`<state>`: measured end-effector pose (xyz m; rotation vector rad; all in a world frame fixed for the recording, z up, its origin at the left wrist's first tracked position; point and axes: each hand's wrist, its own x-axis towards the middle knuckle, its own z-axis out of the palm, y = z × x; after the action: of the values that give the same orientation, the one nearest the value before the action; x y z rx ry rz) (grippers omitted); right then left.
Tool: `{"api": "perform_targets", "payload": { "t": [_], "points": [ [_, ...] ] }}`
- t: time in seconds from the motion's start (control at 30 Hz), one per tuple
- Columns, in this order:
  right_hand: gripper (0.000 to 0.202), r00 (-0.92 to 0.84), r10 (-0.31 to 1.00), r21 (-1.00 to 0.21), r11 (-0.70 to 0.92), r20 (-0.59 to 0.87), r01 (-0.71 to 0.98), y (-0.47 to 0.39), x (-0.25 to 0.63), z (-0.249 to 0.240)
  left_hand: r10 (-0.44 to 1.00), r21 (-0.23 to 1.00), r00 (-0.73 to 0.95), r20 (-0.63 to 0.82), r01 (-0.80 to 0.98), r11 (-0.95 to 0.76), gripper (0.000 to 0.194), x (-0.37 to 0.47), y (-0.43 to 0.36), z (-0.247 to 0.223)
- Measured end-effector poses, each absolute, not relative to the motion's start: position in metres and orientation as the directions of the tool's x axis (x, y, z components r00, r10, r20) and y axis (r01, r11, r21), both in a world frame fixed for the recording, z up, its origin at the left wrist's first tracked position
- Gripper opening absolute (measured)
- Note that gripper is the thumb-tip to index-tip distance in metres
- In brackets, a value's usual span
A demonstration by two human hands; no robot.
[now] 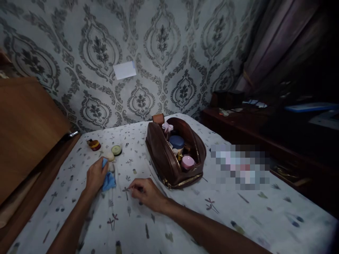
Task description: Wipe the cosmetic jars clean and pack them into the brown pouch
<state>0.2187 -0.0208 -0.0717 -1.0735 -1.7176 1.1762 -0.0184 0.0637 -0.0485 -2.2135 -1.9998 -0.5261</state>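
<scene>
Cloth (109, 181): blue and crumpled; gripped in the left hand (94, 175), over the left part of the printed bedding (143, 225); partly showing above the fingers, partly spilling out just beside them.

Left hand: closed around the blue cloth, fingers bent; back of the hand turned mostly upward; reaching forward, near the small round jars.

Right hand (149, 194): low over the bedding, between the cloth and the near end of the brown bag (160, 153); fingers curled inward, thumb drawn close; cannot tell whether closed on something small or not.

Cream round piece (110, 156): just beyond the left fingertips; cannot tell whether touching the cloth.

Green-topped jar (116, 150): just beside the cream round piece, to its right and slightly farther off; low and round, darker at the side.

Red jar (94, 146): farther to the left on the bedding; yellowish gold around the top.

Brown bag: upright, beyond the right hand and to its right; unzipped wide along the top, gold zip showing; holding a blue lid (176, 141), a pink-lidded jar (188, 162), a gold cap (179, 156) and a pale pink item (167, 127).

Wall (161, 46): papered in grey ornament; bearing a white panel (124, 70).

Sides: wooden board (29, 123) on the left; dark furniture and a tied curtain (280, 46) on the right; pixelated patch (241, 164) nearby, unreadable.
</scene>
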Motion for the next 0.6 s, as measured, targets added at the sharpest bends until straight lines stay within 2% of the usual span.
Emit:
{"api": "perform_targets", "payload": {
  "t": [0.13, 0.33, 0.53, 0.6],
  "points": [
    [0.023, -0.335, 0.934, -0.961, 0.199, 0.125, 0.195, -0.022, 0.219, -0.073, 0.923, 0.18, 0.079, 0.376, 0.971, -0.156, 0.034, -0.021, 0.081, -0.042],
    [0.024, -0.325, 0.938, -0.951, 0.201, 0.118, 0.234, -0.023, 0.219, -0.071, 0.892, 0.027, 0.037, 0.451, 0.998, -0.055, 0.037, -0.031, 0.125, -0.029],
    [0.026, -0.343, 0.93, -0.918, 0.245, 0.131, 0.313, -0.021, 0.219, -0.073, 0.903, -0.032, -0.002, 0.429, 0.999, 0.018, 0.05, -0.049, 0.151, -0.01],
    [0.026, -0.357, 0.925, -0.906, 0.259, 0.132, 0.336, -0.02, 0.219, -0.074, 0.91, -0.029, -0.03, 0.415, 0.999, 0.046, 0.048, -0.056, 0.165, -0.007]
  ]
}}
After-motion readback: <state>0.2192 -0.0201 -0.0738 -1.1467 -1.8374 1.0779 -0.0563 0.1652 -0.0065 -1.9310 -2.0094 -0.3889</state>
